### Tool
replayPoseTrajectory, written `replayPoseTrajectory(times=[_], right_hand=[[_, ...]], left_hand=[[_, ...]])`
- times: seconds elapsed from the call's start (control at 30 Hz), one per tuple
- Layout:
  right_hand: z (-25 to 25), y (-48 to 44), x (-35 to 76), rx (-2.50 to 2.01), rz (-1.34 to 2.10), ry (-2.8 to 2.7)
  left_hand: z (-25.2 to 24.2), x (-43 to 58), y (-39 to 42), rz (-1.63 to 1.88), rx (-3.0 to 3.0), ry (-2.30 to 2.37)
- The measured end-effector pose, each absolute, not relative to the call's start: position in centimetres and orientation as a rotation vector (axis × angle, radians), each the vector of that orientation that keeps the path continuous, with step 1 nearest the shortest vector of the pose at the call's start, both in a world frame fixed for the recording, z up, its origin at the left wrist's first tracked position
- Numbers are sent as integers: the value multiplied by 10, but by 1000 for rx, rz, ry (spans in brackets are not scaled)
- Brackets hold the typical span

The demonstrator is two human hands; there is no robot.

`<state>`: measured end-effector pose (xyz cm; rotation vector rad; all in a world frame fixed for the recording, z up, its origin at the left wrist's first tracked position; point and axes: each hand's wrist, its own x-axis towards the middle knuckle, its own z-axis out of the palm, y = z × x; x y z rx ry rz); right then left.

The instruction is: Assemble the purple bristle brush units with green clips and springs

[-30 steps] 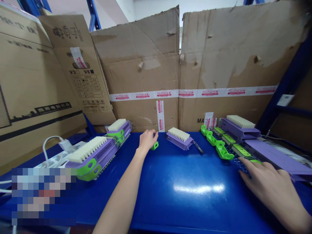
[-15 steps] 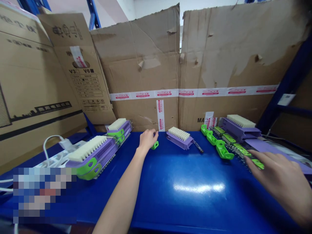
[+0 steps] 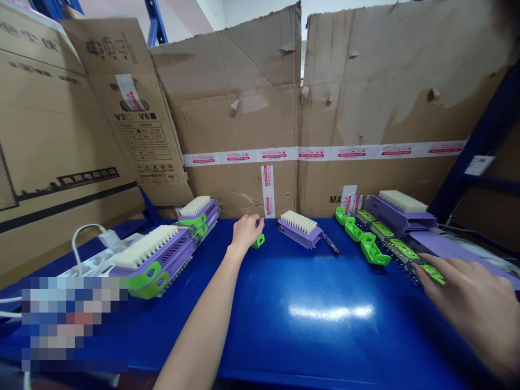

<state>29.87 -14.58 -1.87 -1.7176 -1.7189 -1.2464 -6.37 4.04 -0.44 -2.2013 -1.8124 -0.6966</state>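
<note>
"Where to find the left hand [image 3: 246,232]?"
"Over the blue bench [image 3: 309,292], with fingers curled beside a green clip [image 3: 259,241]; cannot tell whether gripping it."
"And for the right hand [image 3: 471,290]?"
"With thumb and fingers at the nearest in a row of green-topped blocks [image 3: 403,249]; cannot tell whether clamped or loose."
"In between?"
"See a purple brush [image 3: 299,236], with bristles up, beside a slim dark tool [image 3: 331,245]."

Left hand [image 3: 246,233] curls left of the middle brush [image 3: 299,230] (its arm [image 3: 205,317] outstretched); right hand [image 3: 467,298] lies right of it.
</note>
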Motion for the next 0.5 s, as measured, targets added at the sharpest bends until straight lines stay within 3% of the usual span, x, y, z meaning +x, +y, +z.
replayPoseTrajectory(times=[0.5], right_hand=[[-29, -150, 297, -1996, -1218, -1679]], left_hand=[[-4, -63, 41, -666, -2186, -1798]])
